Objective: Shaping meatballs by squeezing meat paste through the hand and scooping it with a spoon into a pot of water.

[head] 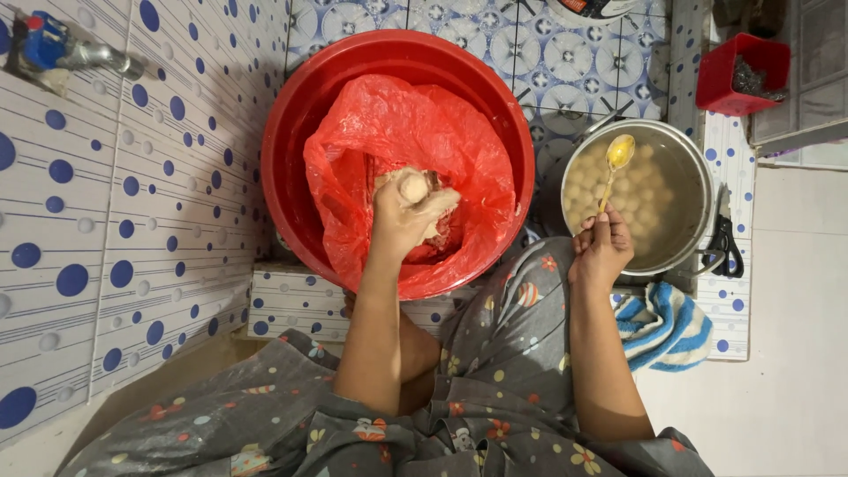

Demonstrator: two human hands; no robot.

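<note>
My left hand (408, 215) is closed around a lump of pale paste, and a small round ball (413, 186) of it bulges out at the top of the fist. The hand hovers over a red plastic bag (459, 146) that lines a big red basin (300, 115). My right hand (602, 250) holds a yellow spoon (616, 159) by its handle, with the bowl of the spoon over a metal pot (698, 190). Several pale balls float in cloudy water inside that pot.
A tiled wall with blue dots (132, 221) and a tap (62, 49) stands to the left. A red box (738, 75) sits at the back right. A blue striped towel (667, 322) lies beside the pot, with dark scissors (726, 238) at its right. My patterned grey clothing (495, 389) fills the foreground.
</note>
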